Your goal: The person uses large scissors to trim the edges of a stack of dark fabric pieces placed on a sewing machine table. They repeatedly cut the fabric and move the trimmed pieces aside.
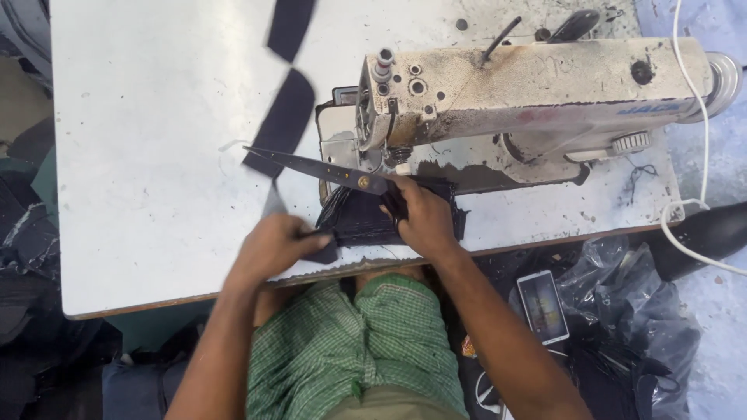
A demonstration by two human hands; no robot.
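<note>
The right hand (424, 218) is closed around the handles of a pair of dark scissors (311, 165), whose blades are parted a little and point left across the bench (156, 155), their tips reaching the lower end of a dark fabric strip (286, 109). The left hand (272, 245) lies near the front edge of the bench with its fingers curled and pinching the corner of a folded piece of dark fabric (362, 218), which sits between the two hands, just in front of the sewing machine (529, 93) and partly under the right hand. The strip runs in linked, slanted pieces from the scissors' tips up to the far edge of the bench. The sewing machine is cream-coloured, worn and stained, and stands on the right half of the white bench, with a white cable (689, 155) hanging down past its right end. Below the bench the person's lap shows in green checked cloth (358, 342). To the right of the lap, off the bench, a crumpled black plastic bag (630, 311) lies open; what it holds cannot be made out beyond dark folds. A white-framed phone (543, 306) rests face up against its left side. More dark material is heaped at the far left edge, too dim to tell apart.
</note>
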